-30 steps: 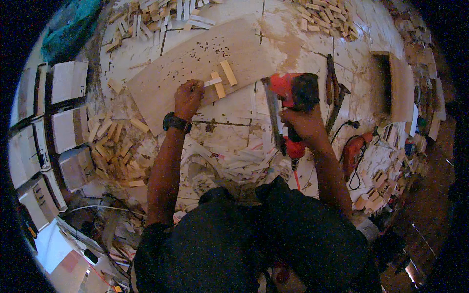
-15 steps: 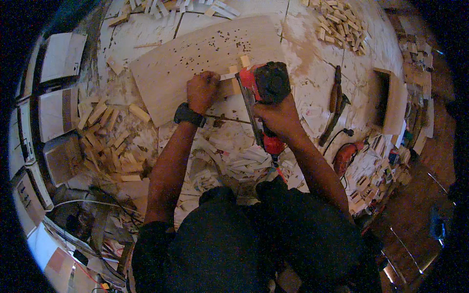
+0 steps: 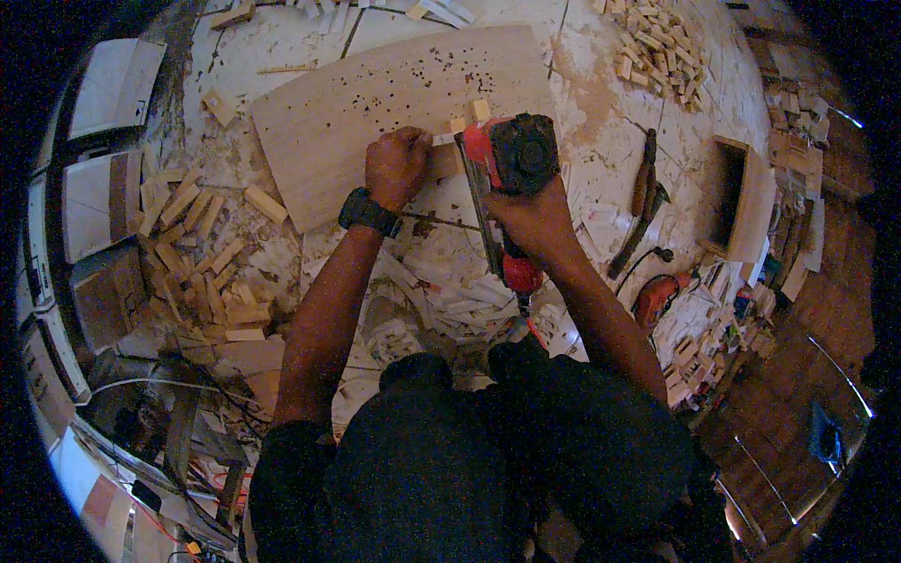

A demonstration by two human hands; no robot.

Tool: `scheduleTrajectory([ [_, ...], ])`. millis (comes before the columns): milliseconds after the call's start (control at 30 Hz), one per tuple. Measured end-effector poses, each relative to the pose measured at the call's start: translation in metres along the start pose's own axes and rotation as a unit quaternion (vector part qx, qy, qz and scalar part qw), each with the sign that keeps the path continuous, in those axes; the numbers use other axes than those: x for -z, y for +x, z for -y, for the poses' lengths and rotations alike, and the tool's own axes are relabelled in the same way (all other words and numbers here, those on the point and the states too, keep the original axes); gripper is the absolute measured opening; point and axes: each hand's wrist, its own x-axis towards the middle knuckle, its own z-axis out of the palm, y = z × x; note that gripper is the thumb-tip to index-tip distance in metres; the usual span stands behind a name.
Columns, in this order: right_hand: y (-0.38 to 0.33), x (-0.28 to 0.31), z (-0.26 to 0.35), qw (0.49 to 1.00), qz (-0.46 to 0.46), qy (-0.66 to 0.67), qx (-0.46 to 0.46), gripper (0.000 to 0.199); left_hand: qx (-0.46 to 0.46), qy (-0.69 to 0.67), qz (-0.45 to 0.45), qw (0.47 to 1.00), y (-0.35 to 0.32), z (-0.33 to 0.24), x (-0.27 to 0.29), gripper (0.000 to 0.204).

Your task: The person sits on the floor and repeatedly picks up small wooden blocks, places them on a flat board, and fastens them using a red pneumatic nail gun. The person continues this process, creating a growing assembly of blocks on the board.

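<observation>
My right hand [image 3: 533,220] is wrapped round the grip of a red and black nail gun [image 3: 526,155], whose black magazine [image 3: 481,202] slants toward me. An air fitting shows at the gun's near end. My left hand [image 3: 396,167], with a dark watch on the wrist, is closed on one end of a thin pale wood strip [image 3: 442,140]. The strip's other end reaches the gun's nose, where the contact is hidden. Small wood blocks [image 3: 481,110] lie just beyond the nose, on a wide thin wooden board [image 3: 328,131] scattered with dark specks.
Loose wood blocks lie in piles at the left [image 3: 202,244] and far right [image 3: 657,52]. To the right are a hammer [image 3: 648,192], an open wooden box [image 3: 749,211] and a red power tool [image 3: 660,298]. Cabinet-like boxes [image 3: 108,202] line the left edge.
The view has shifted slightly. My left hand has edged a little away from me and to the right with the strip. Both grips stay the same.
</observation>
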Motion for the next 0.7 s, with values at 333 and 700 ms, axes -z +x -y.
scheduleTrajectory([
  [333, 0.001, -0.005, -0.001, 0.999, -0.014, 0.044, 0.011, 0.027, 0.000, -0.011, 0.018, 1.000, -0.001, -0.005, 0.005, 0.028],
  [700, 0.001, -0.004, -0.010, 0.999, -0.045, -0.014, 0.015, 0.030, -0.011, 0.038, 0.018, 0.999, 0.004, 0.002, -0.002, 0.032],
])
